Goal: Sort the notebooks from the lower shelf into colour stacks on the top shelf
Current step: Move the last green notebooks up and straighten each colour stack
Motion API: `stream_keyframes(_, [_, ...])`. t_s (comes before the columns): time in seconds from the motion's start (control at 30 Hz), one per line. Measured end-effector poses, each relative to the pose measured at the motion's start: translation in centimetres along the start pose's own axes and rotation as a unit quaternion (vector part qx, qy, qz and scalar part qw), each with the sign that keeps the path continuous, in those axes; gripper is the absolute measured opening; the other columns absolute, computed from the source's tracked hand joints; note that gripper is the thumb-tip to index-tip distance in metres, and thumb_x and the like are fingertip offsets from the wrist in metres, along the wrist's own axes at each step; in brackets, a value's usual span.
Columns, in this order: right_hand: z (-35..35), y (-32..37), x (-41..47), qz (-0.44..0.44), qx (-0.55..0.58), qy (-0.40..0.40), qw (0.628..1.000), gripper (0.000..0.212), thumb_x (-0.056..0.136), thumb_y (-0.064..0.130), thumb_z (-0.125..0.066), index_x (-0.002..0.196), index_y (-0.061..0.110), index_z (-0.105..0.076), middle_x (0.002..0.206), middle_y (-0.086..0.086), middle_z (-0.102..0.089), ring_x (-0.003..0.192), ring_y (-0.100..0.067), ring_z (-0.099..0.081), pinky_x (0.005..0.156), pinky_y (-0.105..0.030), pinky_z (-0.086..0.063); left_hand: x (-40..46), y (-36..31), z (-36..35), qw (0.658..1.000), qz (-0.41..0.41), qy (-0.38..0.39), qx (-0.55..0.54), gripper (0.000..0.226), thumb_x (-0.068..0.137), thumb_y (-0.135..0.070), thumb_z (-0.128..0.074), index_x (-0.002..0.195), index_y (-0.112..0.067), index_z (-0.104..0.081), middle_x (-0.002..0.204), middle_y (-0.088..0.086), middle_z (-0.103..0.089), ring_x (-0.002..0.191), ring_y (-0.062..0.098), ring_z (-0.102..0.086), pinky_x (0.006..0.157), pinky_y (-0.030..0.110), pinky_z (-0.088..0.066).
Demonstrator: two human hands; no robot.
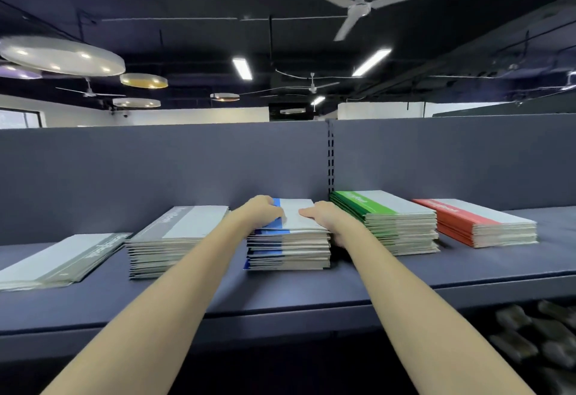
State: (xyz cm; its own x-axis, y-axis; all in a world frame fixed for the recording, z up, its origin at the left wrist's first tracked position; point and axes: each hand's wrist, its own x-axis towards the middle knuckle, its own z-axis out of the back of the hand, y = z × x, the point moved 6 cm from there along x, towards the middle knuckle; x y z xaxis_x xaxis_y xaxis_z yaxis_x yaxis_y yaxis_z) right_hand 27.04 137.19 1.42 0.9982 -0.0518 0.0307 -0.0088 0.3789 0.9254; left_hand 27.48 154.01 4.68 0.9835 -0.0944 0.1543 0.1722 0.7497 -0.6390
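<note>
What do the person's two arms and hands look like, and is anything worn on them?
Both forearms are bare up to the bottom edge of the picture: no sleeves show. The left hand and the right hand wear no gloves. No watch, bracelet or ring shows on either wrist or hand. The fingers are partly blurred.

Five flat notebook stacks on top shelf (311,288): pale-grey (59,259), grey (174,238), blue (290,248), green (389,223), red (480,223).
</note>
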Motion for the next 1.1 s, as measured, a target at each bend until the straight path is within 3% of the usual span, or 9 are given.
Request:
stream_keyframes(0.1, [0.3, 1.1, -1.4, -0.008, -0.072, -0.014, 0.997, 0.023, 0.094, 0.030, -0.060, 0.098, 0.012, -0.048, 0.080, -0.003, -0.049, 0.069, -0.021, -0.045, 0.058, -0.030, -0.033, -0.3, -0.5, 0.3, 0.999, -0.025, -0.033, 0.014, 0.011, 0.089, -0.023, -0.060, 0.098, -0.018, -0.057, 0.084, -0.009, -0.048, 0.089, 0.019, -0.042, 0.061, 0.023, -0.033])
stream_keyframes(0.2, [1.0, 1.7, -1.7, 0.009, -0.128, -0.040, 0.991, 0.033, 0.092, 0.030, -0.060, 0.074, 0.017, -0.036, 0.065, 0.001, -0.035, 0.055, -0.018, -0.031, 0.051, -0.031, -0.023, -1.3, -0.7, 1.1, 0.995, -0.029, -0.096, 0.006, 0.002, 0.086, -0.019, -0.059, 0.087, -0.020, -0.058, 0.074, -0.011, -0.044, 0.082, 0.021, -0.044, 0.058, 0.023, -0.035])
stream_keyframes(0.37, [2.5, 3.1, -2.6, 0.086, -0.132, -0.050, 0.986, 0.045, 0.089, 0.033, -0.070, 0.066, 0.017, -0.035, 0.057, 0.004, -0.030, 0.047, -0.013, -0.033, 0.051, -0.027, -0.022, -3.5, -0.8, 2.9, 0.991, -0.062, -0.121, 0.020, 0.023, 0.086, -0.034, -0.057, 0.079, -0.015, -0.069, 0.068, -0.004, -0.063, 0.075, 0.022, -0.061, 0.069, 0.028, -0.048])
stream_keyframes(0.5, [2.9, 3.8, -4.4, 0.096, -0.057, 0.086, 0.990, 0.035, 0.087, 0.042, -0.073, 0.099, 0.018, -0.050, 0.092, -0.005, -0.040, 0.084, -0.016, -0.048, 0.066, -0.023, -0.045, -6.3, -0.4, 2.7, 0.989, -0.102, 0.074, 0.073, 0.056, 0.082, -0.061, -0.069, 0.130, -0.033, -0.060, 0.117, -0.011, -0.057, 0.115, 0.016, -0.053, 0.097, 0.030, -0.041])
stream_keyframes(0.57, [2.6, 3.0, -5.6, 0.085, -0.155, 0.153, 0.972, 0.054, 0.078, 0.045, -0.082, 0.118, 0.020, -0.056, 0.116, 0.001, -0.052, 0.109, -0.017, -0.052, 0.085, -0.027, -0.049, -6.8, 0.5, 2.3, 0.983, -0.107, 0.099, 0.108, 0.079, 0.075, -0.060, -0.077, 0.144, -0.038, -0.045, 0.135, -0.015, -0.045, 0.129, 0.014, -0.043, 0.107, 0.029, -0.034])
stream_keyframes(0.67, [1.6, 2.0, -6.9, 0.134, -0.336, 0.144, 0.921, 0.102, 0.068, 0.044, -0.089, 0.152, 0.029, -0.033, 0.153, 0.012, -0.034, 0.140, -0.011, -0.035, 0.113, -0.030, -0.032, -6.7, 1.3, 1.8, 0.984, -0.125, 0.078, 0.101, 0.088, 0.072, -0.055, -0.082, 0.147, -0.038, -0.040, 0.148, -0.016, -0.039, 0.136, 0.011, -0.037, 0.113, 0.030, -0.030])
stream_keyframes(0.87, [1.4, 1.0, -7.4, 0.193, -0.332, 0.102, 0.918, 0.107, 0.071, 0.050, -0.085, 0.158, 0.029, -0.026, 0.164, 0.012, -0.020, 0.149, -0.007, -0.021, 0.121, -0.028, -0.019, -7.4, 1.1, 0.8, 0.974, -0.172, 0.064, 0.129, 0.097, 0.073, -0.051, -0.083, 0.153, -0.026, -0.033, 0.151, -0.013, -0.035, 0.138, 0.010, -0.032, 0.107, 0.022, -0.027])
stream_keyframes(1.0, [1.2, 1.3, -8.0, 0.216, -0.321, 0.084, 0.918, 0.097, 0.078, 0.042, -0.083, 0.157, 0.027, -0.030, 0.162, 0.010, -0.025, 0.147, -0.010, -0.024, 0.113, -0.022, -0.021, -6.7, 1.6, 0.6, 0.976, -0.179, 0.016, 0.124, 0.095, 0.072, -0.050, -0.084, 0.151, -0.027, -0.037, 0.157, -0.008, -0.033, 0.143, 0.016, -0.029, 0.117, 0.032, -0.026])
stream_keyframes(1.1, [1.1, 1.3, -8.1, 0.221, -0.322, 0.077, 0.917, 0.095, 0.079, 0.039, -0.083, 0.157, 0.025, -0.029, 0.163, 0.009, -0.024, 0.148, -0.011, -0.023, 0.109, -0.019, -0.021, -6.9, 2.0, 0.5, 0.980, -0.186, -0.017, 0.064, 0.094, 0.069, -0.043, -0.088, 0.149, -0.027, -0.042, 0.156, -0.008, -0.034, 0.143, 0.012, -0.028, 0.112, 0.026, -0.027])
